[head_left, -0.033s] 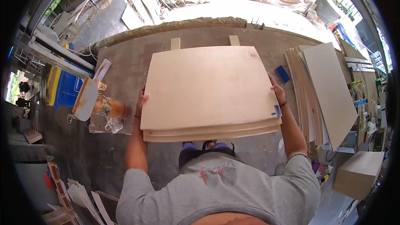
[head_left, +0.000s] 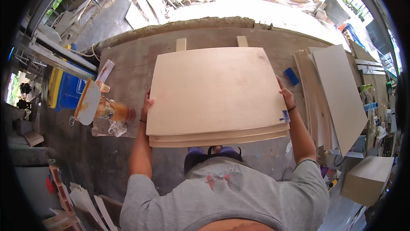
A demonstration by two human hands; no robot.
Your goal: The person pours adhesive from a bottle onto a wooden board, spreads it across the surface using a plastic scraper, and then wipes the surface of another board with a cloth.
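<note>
A stack of several pale plywood boards [head_left: 213, 90] lies in front of me, its near edges slightly fanned out. A small blue label [head_left: 285, 115] is at the top board's near right corner. My left hand [head_left: 147, 102] is closed on the stack's left edge, thumb at the top. On the opposite edge, my right hand [head_left: 287, 96] grips the boards the same way; its other fingers are partly hidden. Two wooden strips, a left one [head_left: 181, 44] and a right one [head_left: 242, 41], stick out from beneath the far side.
The brown worktable [head_left: 132, 45] carries a blue block [head_left: 291, 76] on the right. Further right leans a stack of panels [head_left: 339, 94]. On the left are an orange-brown jar [head_left: 115, 112], a stained flat board [head_left: 87, 102] and a blue bin [head_left: 70, 90]. A box [head_left: 368, 180] stands at lower right.
The plywood stack and both hands sit very slightly further right in the picture, as do the surroundings. The grip is the same.
</note>
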